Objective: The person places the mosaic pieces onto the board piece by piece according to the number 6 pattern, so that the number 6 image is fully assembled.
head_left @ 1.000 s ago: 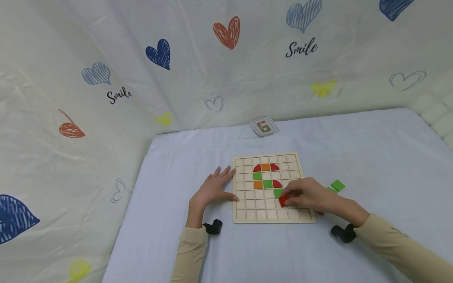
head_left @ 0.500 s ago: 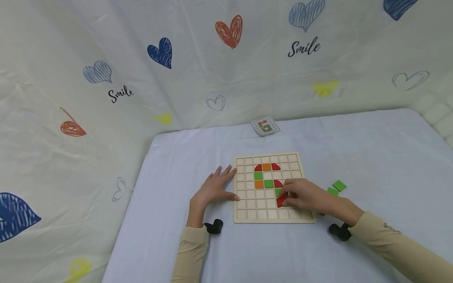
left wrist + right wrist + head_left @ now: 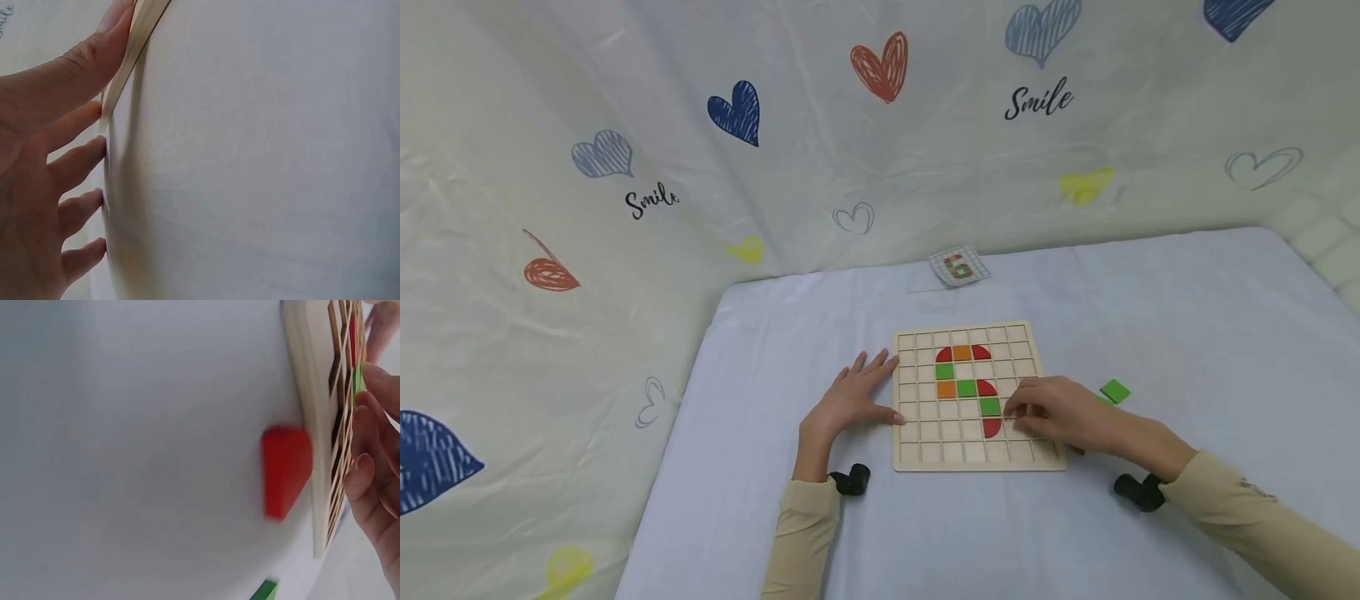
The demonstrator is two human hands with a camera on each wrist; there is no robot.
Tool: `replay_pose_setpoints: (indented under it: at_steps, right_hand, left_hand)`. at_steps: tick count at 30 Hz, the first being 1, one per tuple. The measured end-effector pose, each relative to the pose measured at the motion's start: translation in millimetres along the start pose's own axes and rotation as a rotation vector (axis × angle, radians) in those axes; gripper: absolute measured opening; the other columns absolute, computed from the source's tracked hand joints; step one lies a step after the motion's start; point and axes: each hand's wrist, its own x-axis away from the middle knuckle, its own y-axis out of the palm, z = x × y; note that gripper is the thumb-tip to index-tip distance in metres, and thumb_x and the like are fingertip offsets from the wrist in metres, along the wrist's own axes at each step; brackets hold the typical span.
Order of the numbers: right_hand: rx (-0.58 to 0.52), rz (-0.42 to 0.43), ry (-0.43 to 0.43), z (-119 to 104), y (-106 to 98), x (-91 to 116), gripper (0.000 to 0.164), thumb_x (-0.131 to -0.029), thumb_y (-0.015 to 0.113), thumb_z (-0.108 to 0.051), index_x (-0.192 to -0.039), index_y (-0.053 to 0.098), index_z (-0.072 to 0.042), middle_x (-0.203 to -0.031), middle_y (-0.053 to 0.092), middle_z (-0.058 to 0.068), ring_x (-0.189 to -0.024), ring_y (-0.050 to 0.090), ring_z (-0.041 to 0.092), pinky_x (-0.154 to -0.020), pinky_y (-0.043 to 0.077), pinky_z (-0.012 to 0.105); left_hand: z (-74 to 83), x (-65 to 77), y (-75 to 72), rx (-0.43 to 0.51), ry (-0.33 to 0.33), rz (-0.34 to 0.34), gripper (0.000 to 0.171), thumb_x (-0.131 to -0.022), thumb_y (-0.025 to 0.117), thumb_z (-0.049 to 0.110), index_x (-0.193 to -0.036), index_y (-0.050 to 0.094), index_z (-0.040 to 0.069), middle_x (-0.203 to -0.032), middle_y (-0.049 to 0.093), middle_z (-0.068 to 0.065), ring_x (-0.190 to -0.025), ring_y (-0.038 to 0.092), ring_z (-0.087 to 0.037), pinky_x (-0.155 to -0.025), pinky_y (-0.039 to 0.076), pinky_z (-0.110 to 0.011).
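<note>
A wooden grid board [image 3: 931, 453] lies on the white cloth, holding orange and green squares and red quarter-round tiles. In the head view my left hand [image 3: 850, 400] has its fingers spread, with fingertips and thumb at the board's left edge. The left wrist view shows that thumb [image 3: 94, 62] against the wooden rim. My right hand [image 3: 1063, 410] hovers over the board's right part, fingers bent loosely and nothing seen between them. Just left of its fingertips, a red quarter-round tile [image 3: 992, 427] sits in a cell below a green square [image 3: 990, 407].
A green square tile [image 3: 1116, 391] lies right of the board, another partly behind my right hand. A loose red tile [image 3: 285, 469] rests beside the board's edge in the right wrist view. At the table's back lies a printed pattern card [image 3: 959, 266].
My right hand has set the red quarter-round tile into the cell below the green square, let go, and drawn slightly right. The left hand stays at the board's edge.
</note>
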Motion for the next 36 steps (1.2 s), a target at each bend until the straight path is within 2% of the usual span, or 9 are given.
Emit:
replay_pose_setpoints:
  at_steps: [8, 14, 20, 27, 31, 36]
  right_hand:
    - [-0.028, -0.004, 0.091, 9, -12, 18, 0.017, -0.087, 0.079, -0.004, -0.103, 0.078, -0.012, -0.094, 0.070, -0.009, -0.077, 0.054, -0.003, -0.064, 0.053, 0.018]
    - [0.003, 0.045, 0.101, 17, -17, 30, 0.017, -0.085, 0.081, -0.003, -0.100, 0.079, -0.012, -0.090, 0.069, -0.008, -0.073, 0.052, -0.004, -0.059, 0.050, 0.018]
    - [0.050, 0.108, 0.090, 25, -19, 42, 0.021, -0.080, 0.084, 0.000, -0.098, 0.079, -0.012, -0.089, 0.066, -0.014, -0.074, 0.053, -0.005, -0.061, 0.052, 0.018]
    - [0.116, 0.216, 0.021, 32, -20, 53, 0.029, -0.072, 0.087, 0.005, -0.093, 0.079, -0.014, -0.086, 0.063, -0.016, -0.073, 0.053, -0.007, -0.060, 0.052, 0.019]
    - [0.135, 0.230, -0.007, 34, -21, 58, 0.030, -0.070, 0.089, 0.003, -0.092, 0.078, -0.014, -0.087, 0.065, -0.013, -0.074, 0.055, -0.003, -0.061, 0.052, 0.020]
    - [0.200, 0.243, 0.015, 36, -23, 63, 0.033, -0.068, 0.091, 0.001, -0.093, 0.079, -0.017, -0.091, 0.065, -0.013, -0.079, 0.059, 0.005, -0.066, 0.056, 0.021]
  left_hand:
    - [-0.7, -1.9, -0.4, -0.006, 0.009, -0.004, 0.100, -0.081, 0.086, 0.044, -0.163, 0.032, 0.027, -0.172, 0.019, 0.005, -0.162, 0.003, -0.026, -0.131, 0.007, -0.051]
    - [-1.2, -2.3, -0.7, -0.017, 0.015, -0.009, 0.100, -0.082, 0.085, 0.043, -0.164, 0.030, 0.027, -0.173, 0.018, 0.005, -0.162, 0.002, -0.026, -0.131, 0.007, -0.052]
    - [-0.9, -2.5, -0.5, -0.014, 0.015, -0.013, 0.100, -0.082, 0.085, 0.043, -0.164, 0.029, 0.028, -0.173, 0.017, 0.005, -0.162, 0.002, -0.027, -0.131, 0.006, -0.053]
    - [2.3, -1.9, -2.5, -0.033, 0.008, -0.027, 0.101, -0.083, 0.085, 0.044, -0.164, 0.028, 0.027, -0.173, 0.016, 0.005, -0.162, 0.002, -0.027, -0.131, 0.007, -0.054]
    - [4.2, -0.6, -3.4, -0.031, 0.003, -0.029, 0.101, -0.082, 0.085, 0.043, -0.164, 0.029, 0.025, -0.173, 0.017, 0.003, -0.162, 0.003, -0.028, -0.130, 0.008, -0.055]
    - [4.4, -0.4, -3.5, -0.029, 0.003, -0.026, 0.100, -0.083, 0.085, 0.042, -0.164, 0.029, 0.024, -0.173, 0.018, 0.002, -0.162, 0.003, -0.030, -0.130, 0.008, -0.055]
